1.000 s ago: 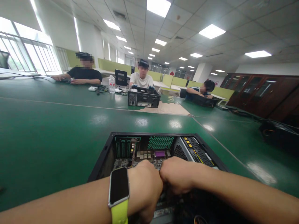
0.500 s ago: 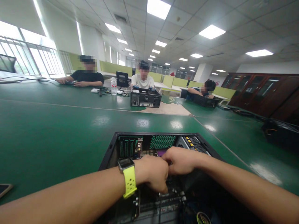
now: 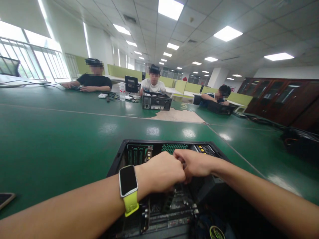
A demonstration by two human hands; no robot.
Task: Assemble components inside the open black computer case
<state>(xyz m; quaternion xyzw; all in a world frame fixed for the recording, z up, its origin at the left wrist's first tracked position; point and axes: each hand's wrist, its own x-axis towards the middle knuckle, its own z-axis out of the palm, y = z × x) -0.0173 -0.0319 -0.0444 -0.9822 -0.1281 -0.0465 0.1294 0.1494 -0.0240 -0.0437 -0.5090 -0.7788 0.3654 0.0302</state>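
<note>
An open black computer case (image 3: 114,161) lies on the green table before me. My left hand (image 3: 164,171), below a watch with a yellow-green strap (image 3: 131,202), is closed over the inside of the case. Close against it, my right hand (image 3: 195,162) is closed too, its fingers curled towards the left hand. Whatever the fingers hold is hidden behind the knuckles. Beneath the hands lies the motherboard (image 3: 171,210), dark and partly covered. A power supply (image 3: 206,150) with yellow labels sits at the far right corner inside the case. A fan with a round emblem (image 3: 216,232) shows near the bottom.
Across the green table (image 3: 62,139), a person in white works at another computer case (image 3: 156,101). Two more people sit at left and right. A bottle (image 3: 122,92) and cables stand near the middle. A phone-like object (image 3: 6,200) lies at the left edge.
Both hands have risen a little, and the left has turned so the watch face shows. More of the motherboard is visible beneath them. Across the table, the other computer case has shifted slightly away.
</note>
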